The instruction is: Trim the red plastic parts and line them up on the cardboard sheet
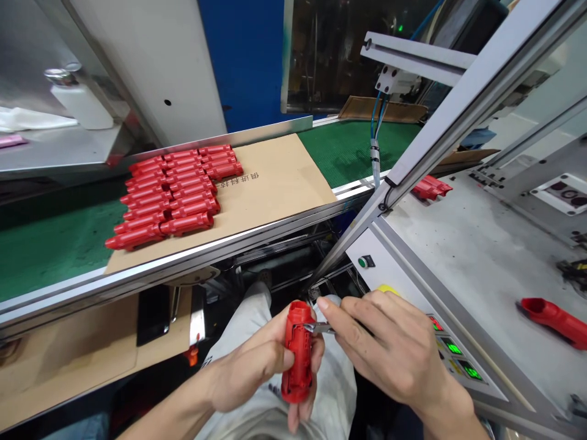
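Note:
My left hand (261,360) is closed around a red plastic housing (299,354), held upright over my lap with its hollow, slotted side facing up. My right hand (389,348) grips a small metal-tipped hand tool (320,327) that looks like nippers; its handle is mostly hidden in the palm. The tool's tip meets the right edge of the housing near its upper end.
Rows of red plastic parts (169,195) lie on a cardboard sheet (284,177) over a green conveyor (348,146). An aluminium post (440,122) rises at right. More red parts (554,321) lie on the machine table (481,256). A white bottle (82,101) stands upper left.

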{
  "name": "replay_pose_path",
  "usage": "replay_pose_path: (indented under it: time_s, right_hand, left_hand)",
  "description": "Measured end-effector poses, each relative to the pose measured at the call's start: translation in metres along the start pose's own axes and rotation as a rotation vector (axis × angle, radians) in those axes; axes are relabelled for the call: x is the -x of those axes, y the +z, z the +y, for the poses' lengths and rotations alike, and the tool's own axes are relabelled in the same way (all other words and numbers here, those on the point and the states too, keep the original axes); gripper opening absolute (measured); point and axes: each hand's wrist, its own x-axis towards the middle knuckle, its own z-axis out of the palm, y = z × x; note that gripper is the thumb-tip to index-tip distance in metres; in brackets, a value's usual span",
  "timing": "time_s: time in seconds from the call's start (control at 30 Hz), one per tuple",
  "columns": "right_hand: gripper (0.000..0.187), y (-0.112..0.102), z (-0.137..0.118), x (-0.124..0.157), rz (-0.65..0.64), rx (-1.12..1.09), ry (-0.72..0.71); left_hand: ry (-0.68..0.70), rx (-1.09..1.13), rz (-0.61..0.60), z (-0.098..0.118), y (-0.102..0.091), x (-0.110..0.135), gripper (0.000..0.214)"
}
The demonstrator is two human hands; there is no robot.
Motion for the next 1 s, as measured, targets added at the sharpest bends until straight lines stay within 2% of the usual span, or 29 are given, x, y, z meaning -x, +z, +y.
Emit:
replay_pose_path:
  time_s: [0.33,0.63,1.0]
  right_hand:
    - [0.053,0.015,0.001,0.002,0.047,0.019,0.001]
    - [0.049,0.023,0.004,0.000,0.110,-0.055,0.018]
    - [0.052,0.047,0.007,0.012,0.184,-0.185,0.035]
  left_hand:
    - [-0.037,-0.080,0.063,0.006,0.005,0.001,0.015]
    - [-0.045,-0.028,0.089,0.001,0.000,0.003,0.023]
    - [-0.041,0.193,-0.071,-0.003,0.002,-0.008,0.021]
